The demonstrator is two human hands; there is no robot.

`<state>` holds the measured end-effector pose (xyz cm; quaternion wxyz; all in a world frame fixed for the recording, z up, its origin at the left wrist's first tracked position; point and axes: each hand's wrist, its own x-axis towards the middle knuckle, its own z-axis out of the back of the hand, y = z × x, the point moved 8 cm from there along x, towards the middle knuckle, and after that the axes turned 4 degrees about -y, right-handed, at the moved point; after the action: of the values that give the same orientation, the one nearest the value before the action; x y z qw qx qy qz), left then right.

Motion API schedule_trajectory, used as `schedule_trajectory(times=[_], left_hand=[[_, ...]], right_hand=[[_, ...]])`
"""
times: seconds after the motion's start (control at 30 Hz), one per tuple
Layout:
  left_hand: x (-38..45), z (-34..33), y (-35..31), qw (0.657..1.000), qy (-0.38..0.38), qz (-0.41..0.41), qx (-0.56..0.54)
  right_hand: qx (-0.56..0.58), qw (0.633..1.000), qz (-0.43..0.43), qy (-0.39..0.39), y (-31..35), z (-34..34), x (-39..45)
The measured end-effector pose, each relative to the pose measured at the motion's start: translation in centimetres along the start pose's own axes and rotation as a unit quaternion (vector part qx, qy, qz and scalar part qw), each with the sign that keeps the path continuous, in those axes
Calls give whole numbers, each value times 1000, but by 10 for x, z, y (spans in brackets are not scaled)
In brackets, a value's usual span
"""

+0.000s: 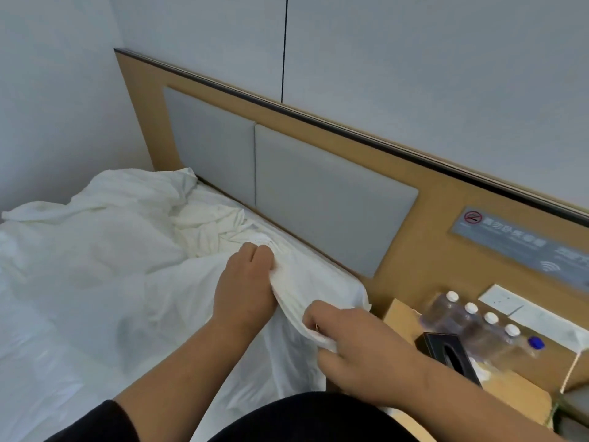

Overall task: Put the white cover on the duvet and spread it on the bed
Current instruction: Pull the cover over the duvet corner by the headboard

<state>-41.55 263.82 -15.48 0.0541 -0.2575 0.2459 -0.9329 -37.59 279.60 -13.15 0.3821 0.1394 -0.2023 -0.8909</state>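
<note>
Hotel bed (47,362) by padded headboard (325,193); white cover (134,282) and duvet lie crumpled on it (hard to separate). Left hand (245,288) and right hand (353,333) both grip bunched cover edge (288,301) near the corner. Step: fitting corner; next likely pull it taut.

Beyond my left hand (245,282) a tan wooden headboard (424,218) with two grey padded panels (322,199) backs onto pale grey walls (414,59). Right of my right hand (360,339) stands a wooden bedside table (510,390) under a grey no-smoking sign (510,234) and a white socket plate (506,301).
</note>
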Motion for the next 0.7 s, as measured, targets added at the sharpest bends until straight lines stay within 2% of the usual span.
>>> schedule_trajectory(times=[0.07, 0.1, 0.17, 0.2, 0.23, 0.27, 0.33, 0.4, 0.5, 0.6, 0.7], left_hand=[[-8, -1, 10, 999, 8, 22, -36], [-12, -2, 16, 997, 13, 43, -60], [-16, -2, 27, 991, 23, 89, -96], [-17, -1, 32, 989, 28, 103, -103], [-17, 0, 37, 987, 32, 113, -107], [-17, 0, 40, 986, 39, 122, -110], [-18, 0, 43, 984, 51, 131, -110], [-23, 0, 47, 984, 60, 133, -103], [-33, 6, 58, 980, 58, 143, -129], [-46, 7, 64, 980, 68, 125, -140], [-60, -7, 51, 985, 148, 7, -86]], right_hand=[[165, 984, -71, 17, -25, -26, -1], [261, 960, -100, 20, -36, -38, 1], [388, 906, -163, -51, -63, -44, 10], [401, 891, -193, -93, -77, -44, 14], [367, 899, -208, -118, -85, -42, 19], [305, 923, -205, -116, -88, -41, 25], [207, 962, -169, -62, -76, -49, 40], [193, 971, -137, -45, -62, -58, 51], [187, 966, -129, -123, -64, -57, 58], [209, 944, -179, -183, -86, -51, 58], [221, 921, -208, -244, -98, -38, 64]])
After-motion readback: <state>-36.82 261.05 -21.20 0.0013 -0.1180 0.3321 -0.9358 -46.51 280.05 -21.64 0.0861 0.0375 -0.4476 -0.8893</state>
